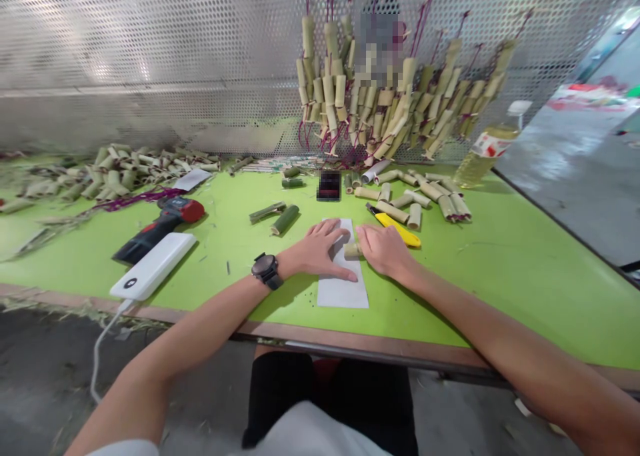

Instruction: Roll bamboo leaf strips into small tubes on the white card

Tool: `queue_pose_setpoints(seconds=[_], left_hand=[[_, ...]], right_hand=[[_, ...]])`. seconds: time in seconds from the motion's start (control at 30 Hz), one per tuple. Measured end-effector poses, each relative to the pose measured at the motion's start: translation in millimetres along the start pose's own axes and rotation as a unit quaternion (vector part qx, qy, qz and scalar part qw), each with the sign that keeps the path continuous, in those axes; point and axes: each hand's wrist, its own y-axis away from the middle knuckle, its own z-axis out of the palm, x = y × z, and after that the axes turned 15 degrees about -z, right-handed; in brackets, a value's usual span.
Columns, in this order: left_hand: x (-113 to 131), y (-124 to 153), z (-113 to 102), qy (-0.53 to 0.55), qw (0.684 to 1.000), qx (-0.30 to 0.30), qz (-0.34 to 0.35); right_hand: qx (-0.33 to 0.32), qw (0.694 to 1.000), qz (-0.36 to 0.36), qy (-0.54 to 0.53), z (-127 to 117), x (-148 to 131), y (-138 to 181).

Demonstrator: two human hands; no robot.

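Note:
My left hand (316, 251), with a black watch (266, 269) on its wrist, lies on a narrow strip of white paper (343, 293). Its thumb is spread wide from the fingers. A short bamboo piece (352, 250) rests sideways on the paper, in the gap beside that thumb. My right hand (385, 251) is closed around the right end of this piece, hiding that end. Just behind my right hand lies a yellow utility knife (397, 228), its tip towards the upper left.
Left are a cordless drill (163, 226) and a cabled white power bank (155, 266). A bamboo pile (110, 173) lies behind. Strung bamboo bundles (380, 103) hang on perforated metal. A dark phone-like object (329, 185), cut bamboo (395, 213) and an oil bottle (483, 156) stand farther back.

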Motion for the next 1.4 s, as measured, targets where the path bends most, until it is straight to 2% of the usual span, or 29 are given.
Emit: queue_pose_setpoints(seconds=[0.07, 0.2, 0.37, 0.77, 1.0, 1.17, 1.4], left_hand=[[3, 0, 0, 0.002, 1.000, -0.011, -0.012], [4, -1, 1, 0.011, 1.000, 0.002, 0.008], [4, -3, 4, 0.014, 1.000, 0.018, 0.017], [11, 0, 7, 0.024, 0.999, 0.027, 0.028], [10, -2, 10, 0.021, 0.999, 0.035, 0.032], [9, -2, 12, 0.033, 0.998, 0.043, 0.035], [10, -4, 11, 0.041, 0.998, 0.034, 0.037]], right_hand=[[0.006, 1.000, -0.014, -0.008, 2, 0, -1], [0.011, 0.999, -0.028, -0.020, 2, -1, -2], [0.014, 0.999, 0.033, -0.036, -5, -8, -1], [-0.035, 0.996, 0.044, 0.068, -14, -19, -2], [-0.060, 0.996, 0.037, 0.063, -11, -26, -2], [-0.078, 0.996, -0.010, 0.046, -12, -29, -2], [-0.072, 0.991, -0.025, 0.112, -4, -20, -19]])
